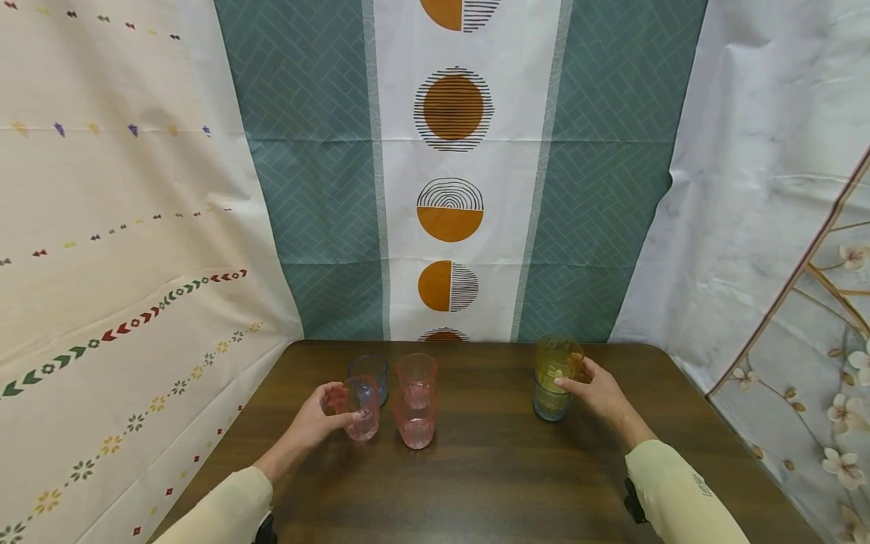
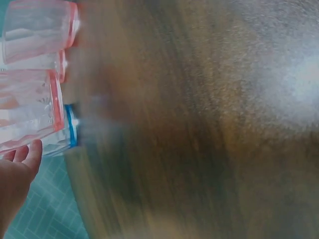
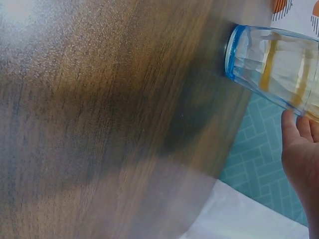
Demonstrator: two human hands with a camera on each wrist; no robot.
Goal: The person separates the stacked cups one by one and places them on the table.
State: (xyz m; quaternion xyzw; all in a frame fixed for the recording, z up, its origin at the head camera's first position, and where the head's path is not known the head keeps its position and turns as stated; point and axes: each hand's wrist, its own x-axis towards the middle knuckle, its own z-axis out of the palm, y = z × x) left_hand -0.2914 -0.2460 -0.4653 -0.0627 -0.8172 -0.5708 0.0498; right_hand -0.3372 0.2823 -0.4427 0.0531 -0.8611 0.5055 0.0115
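Observation:
My left hand [image 1: 318, 415] [image 2: 17, 181] grips a clear pink glass [image 1: 363, 423] [image 2: 30, 107] by its side, its base seemingly just above the table. Behind that glass is a blue glass [image 1: 381, 378] [image 2: 62, 137], partly hidden. Two more pink glasses stand to the right, a front one [image 1: 416, 431] overlapping a back one [image 1: 417, 366]. On the table's right side, my right hand [image 1: 603, 393] [image 3: 301, 154] holds a yellow glass [image 1: 556, 359], thumb in front and fingers behind. Its lower part sits inside an upright blue glass [image 1: 551, 408] [image 3: 249, 57].
The dark wooden table [image 1: 489, 468] ends at the back against a green and white patterned cloth [image 1: 313, 189]. A cream cloth [image 1: 136, 287] hangs at the left and a floral one [image 1: 768, 227] at the right.

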